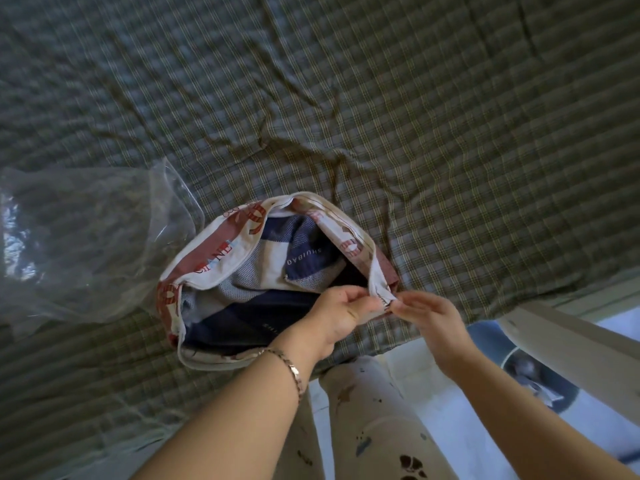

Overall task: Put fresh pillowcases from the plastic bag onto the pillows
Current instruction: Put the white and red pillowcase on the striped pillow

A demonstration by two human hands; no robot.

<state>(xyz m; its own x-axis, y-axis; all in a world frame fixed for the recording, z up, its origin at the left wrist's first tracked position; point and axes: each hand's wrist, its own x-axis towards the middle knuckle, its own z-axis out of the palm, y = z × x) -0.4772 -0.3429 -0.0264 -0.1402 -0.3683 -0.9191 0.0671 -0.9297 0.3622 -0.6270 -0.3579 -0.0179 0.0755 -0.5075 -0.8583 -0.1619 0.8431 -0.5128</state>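
Observation:
A white and red printed pillowcase [214, 251] lies on the bed with its mouth gaping toward me. Inside it shows a pillow [263, 271] in navy, white and grey mesh panels. My left hand [337, 315], with a bracelet on the wrist, pinches the right corner of the pillowcase opening. My right hand [427, 315] pinches the same corner from the other side, fingertips almost meeting the left. A clear plastic bag [90, 237] lies crumpled to the left of the pillowcase; nothing shows inside it.
A green plaid sheet [415, 116], wrinkled in the middle, covers the bed. The bed's edge runs just below my hands. A pale wooden frame rail [568, 344] slants at the right, with light floor and my patterned trouser legs [374, 417] below.

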